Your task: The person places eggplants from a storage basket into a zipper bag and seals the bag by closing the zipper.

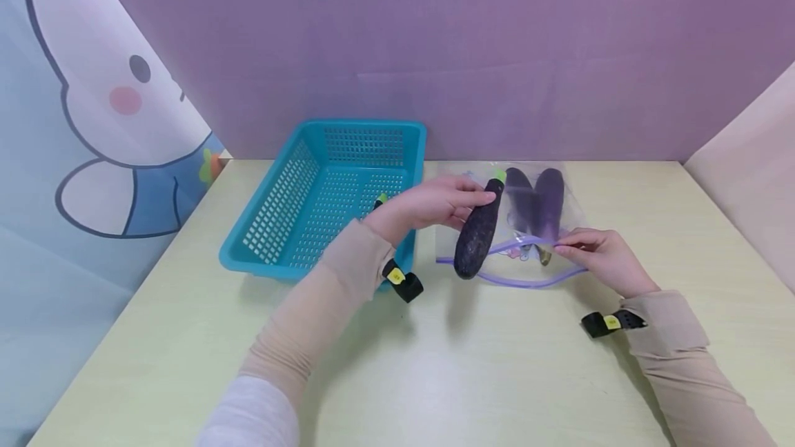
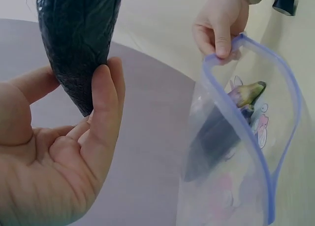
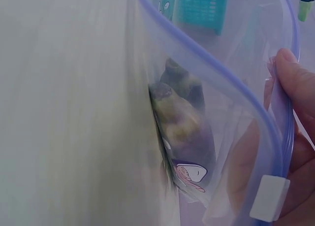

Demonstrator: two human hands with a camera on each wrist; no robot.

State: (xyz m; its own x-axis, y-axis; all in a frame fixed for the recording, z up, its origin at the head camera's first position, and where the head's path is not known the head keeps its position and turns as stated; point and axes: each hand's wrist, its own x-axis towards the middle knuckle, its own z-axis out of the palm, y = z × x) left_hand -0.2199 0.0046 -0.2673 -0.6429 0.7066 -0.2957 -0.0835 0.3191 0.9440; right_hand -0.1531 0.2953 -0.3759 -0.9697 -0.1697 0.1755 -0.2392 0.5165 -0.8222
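Note:
My left hand (image 1: 444,200) holds a dark eggplant (image 1: 477,240) near its narrow, green-tipped end, fingers and thumb on either side. The thick end hangs tilted down over the mouth of a clear zip bag (image 1: 528,284) with a purple rim. With thumb and fingers, my right hand (image 1: 599,259) pinches that rim at the right, and the mouth gapes. Inside the bag lie two eggplants (image 1: 549,202), side by side, their stem ends toward the mouth (image 3: 179,120). A white slider (image 3: 269,198) shows on the rim in the right wrist view.
Left of the bag stands a turquoise perforated basket (image 1: 248,266). A dark thing with a green tip (image 1: 381,197) shows in it, mostly hidden by my left forearm. A purple backdrop (image 1: 466,54) rises behind the table (image 1: 435,378).

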